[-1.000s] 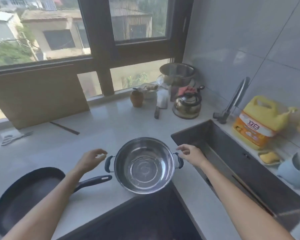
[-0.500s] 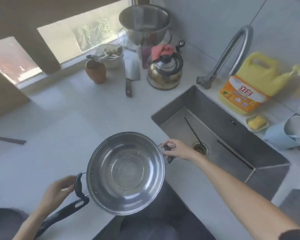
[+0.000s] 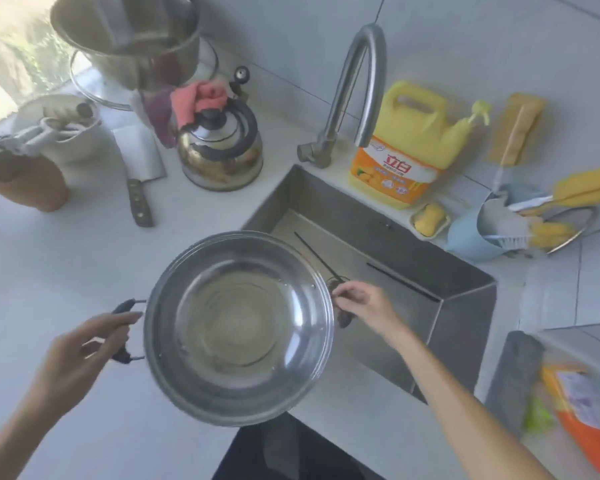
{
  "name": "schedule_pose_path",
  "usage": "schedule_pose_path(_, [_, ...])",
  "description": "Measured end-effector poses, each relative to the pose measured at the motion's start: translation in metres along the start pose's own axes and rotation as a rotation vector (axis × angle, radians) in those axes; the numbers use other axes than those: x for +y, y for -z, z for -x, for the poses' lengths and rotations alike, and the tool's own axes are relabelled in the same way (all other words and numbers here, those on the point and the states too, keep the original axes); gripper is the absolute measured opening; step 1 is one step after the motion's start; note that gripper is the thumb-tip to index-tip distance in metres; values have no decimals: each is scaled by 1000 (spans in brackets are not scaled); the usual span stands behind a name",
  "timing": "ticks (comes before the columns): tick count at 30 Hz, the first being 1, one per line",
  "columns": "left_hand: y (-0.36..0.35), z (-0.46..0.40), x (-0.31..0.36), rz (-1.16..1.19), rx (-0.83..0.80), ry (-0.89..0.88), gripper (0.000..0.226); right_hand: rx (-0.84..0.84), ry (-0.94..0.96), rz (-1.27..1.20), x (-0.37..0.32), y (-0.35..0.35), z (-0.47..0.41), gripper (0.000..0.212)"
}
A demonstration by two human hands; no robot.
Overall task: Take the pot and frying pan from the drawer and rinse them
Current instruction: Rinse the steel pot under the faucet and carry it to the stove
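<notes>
A shiny steel pot (image 3: 238, 327) with two dark side handles hangs in the air, lifted off the counter, its right rim over the left edge of the sink (image 3: 465, 299). My left hand (image 3: 84, 348) grips the pot's left handle. My right hand (image 3: 361, 304) grips the right handle, above the sink basin. The pot is empty and tilted slightly. The frying pan is out of view.
A curved tap (image 3: 357, 95) stands behind the sink beside a yellow detergent jug (image 3: 406, 150). A kettle (image 3: 220, 150), a cleaver (image 3: 139, 174), a brown cup (image 3: 26, 181) and a steel bowl (image 3: 129, 36) crowd the back counter. A blue caddy of brushes (image 3: 482, 230) sits at the right. A dark hob (image 3: 284, 452) lies below.
Both hands took the pot's handles, lifted it off the counter and carried it right toward the sink. The view swung right and down, so the frying pan left the frame.
</notes>
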State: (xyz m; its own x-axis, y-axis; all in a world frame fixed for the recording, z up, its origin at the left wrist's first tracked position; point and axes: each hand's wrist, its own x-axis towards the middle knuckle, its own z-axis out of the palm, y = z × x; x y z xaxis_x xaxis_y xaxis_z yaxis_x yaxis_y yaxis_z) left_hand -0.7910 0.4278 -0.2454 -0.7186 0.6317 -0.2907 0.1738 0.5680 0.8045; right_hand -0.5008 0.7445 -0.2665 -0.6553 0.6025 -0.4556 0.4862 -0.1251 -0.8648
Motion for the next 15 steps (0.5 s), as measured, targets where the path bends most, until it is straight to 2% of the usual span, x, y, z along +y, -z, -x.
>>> schedule_pose_path(3, [-56, -55, 87, -73, -131, -172, 41, 213, -19, -167, 22, 62, -1, 18])
schedule_pose_path(5, [-92, -100, 103, -174, -242, -178, 53, 292, -42, -225, 36, 99, -6, 13])
schedule_pose_path(7, [-131, -134, 116, -251, -296, -179, 53, 295, -68, -217, 49, 127, -13, 12])
schedule_pose_path(11, [-199, -181, 113, -347, -359, -189, 61, 260, -144, -62, 95, 149, -37, 22])
schedule_pose_path(15, [-247, -206, 86, -415, -382, -114, 31, 235, -217, -22, 151, 148, -64, 26])
